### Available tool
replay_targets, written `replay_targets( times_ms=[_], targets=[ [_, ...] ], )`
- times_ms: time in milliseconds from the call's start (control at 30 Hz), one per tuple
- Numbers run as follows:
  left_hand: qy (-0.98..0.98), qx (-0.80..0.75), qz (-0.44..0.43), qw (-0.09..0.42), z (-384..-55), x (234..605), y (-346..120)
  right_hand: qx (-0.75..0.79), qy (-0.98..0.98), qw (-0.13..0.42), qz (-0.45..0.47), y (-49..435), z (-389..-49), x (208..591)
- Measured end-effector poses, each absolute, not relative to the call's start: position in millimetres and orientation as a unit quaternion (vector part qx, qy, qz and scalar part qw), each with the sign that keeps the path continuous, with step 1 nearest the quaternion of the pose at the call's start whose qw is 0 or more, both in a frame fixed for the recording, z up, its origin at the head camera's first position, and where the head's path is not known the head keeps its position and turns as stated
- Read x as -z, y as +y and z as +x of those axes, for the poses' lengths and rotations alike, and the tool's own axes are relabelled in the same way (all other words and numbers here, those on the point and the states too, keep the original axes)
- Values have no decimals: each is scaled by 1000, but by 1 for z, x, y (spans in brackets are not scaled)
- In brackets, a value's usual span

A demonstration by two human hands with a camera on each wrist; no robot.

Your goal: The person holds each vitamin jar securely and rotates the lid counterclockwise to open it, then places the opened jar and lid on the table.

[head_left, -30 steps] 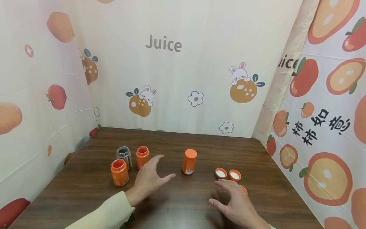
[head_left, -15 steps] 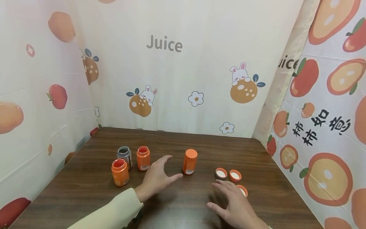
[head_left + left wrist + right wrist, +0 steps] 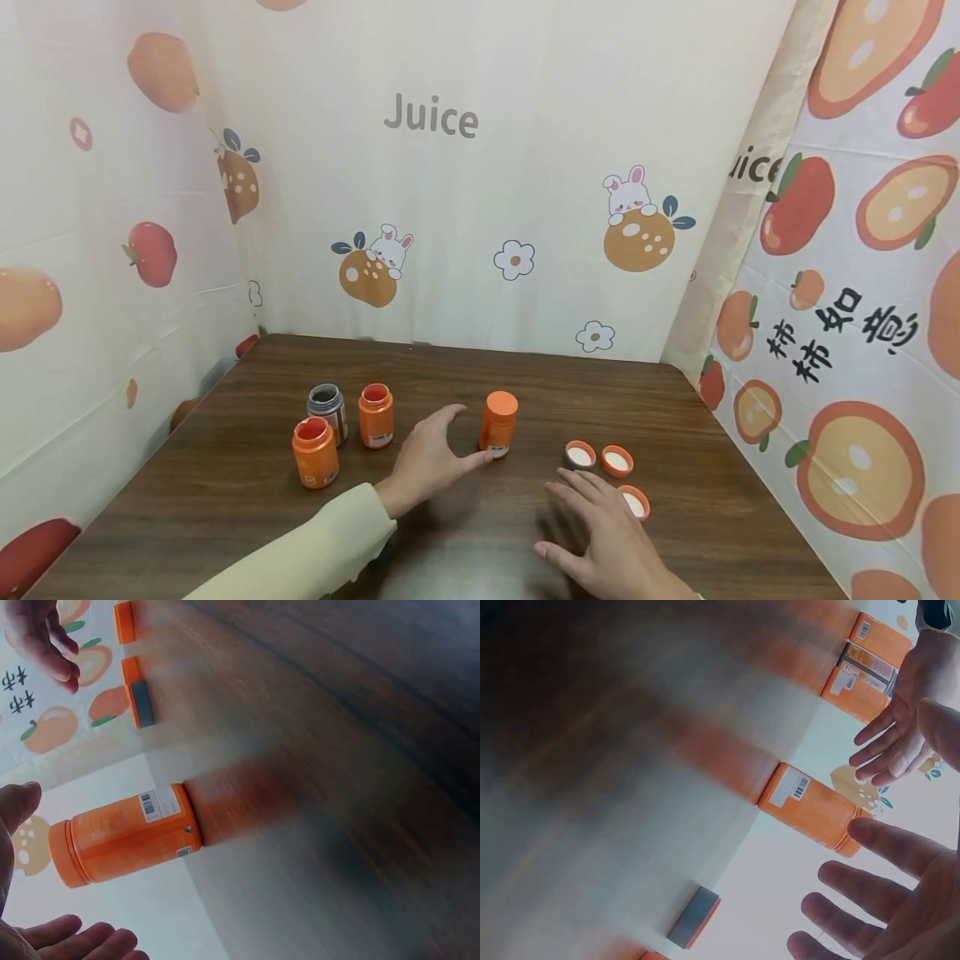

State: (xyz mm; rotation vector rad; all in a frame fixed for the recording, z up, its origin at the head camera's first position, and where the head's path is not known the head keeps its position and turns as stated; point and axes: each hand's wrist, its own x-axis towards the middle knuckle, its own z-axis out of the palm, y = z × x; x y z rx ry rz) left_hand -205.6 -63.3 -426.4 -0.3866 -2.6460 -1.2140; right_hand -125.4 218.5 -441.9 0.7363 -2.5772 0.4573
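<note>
A capped orange bottle stands upright near the middle of the table. My left hand is just left of it, thumb and fingers spread apart; in the left wrist view the bottle appears beyond that gap, apparently untouched. My right hand hovers lower right with nothing in it, its fingers loosely spread. Beside its fingertips lie three caps, white inside: a grey-sided one, an orange one and another orange one nearer me.
Three uncapped bottles stand together at the left: a grey one, an orange one and a nearer orange one. The dark wooden table ends at a printed curtain behind, with more curtain on both sides.
My left hand has moved right, away from the uncapped bottles and close to the capped one. My right hand has shifted slightly left, exposing the nearest cap.
</note>
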Motion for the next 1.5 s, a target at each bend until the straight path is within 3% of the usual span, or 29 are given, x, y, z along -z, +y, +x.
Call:
replay_targets(
  times_ms=[700,1500],
  targets=[
    [-887,442,-113,71,-227,437,-43,-146,-927,200,280,212,-126,442],
    [-886,445,-108,75,-243,441,-24,-154,-928,192,280,210,-125,442]
  ],
)
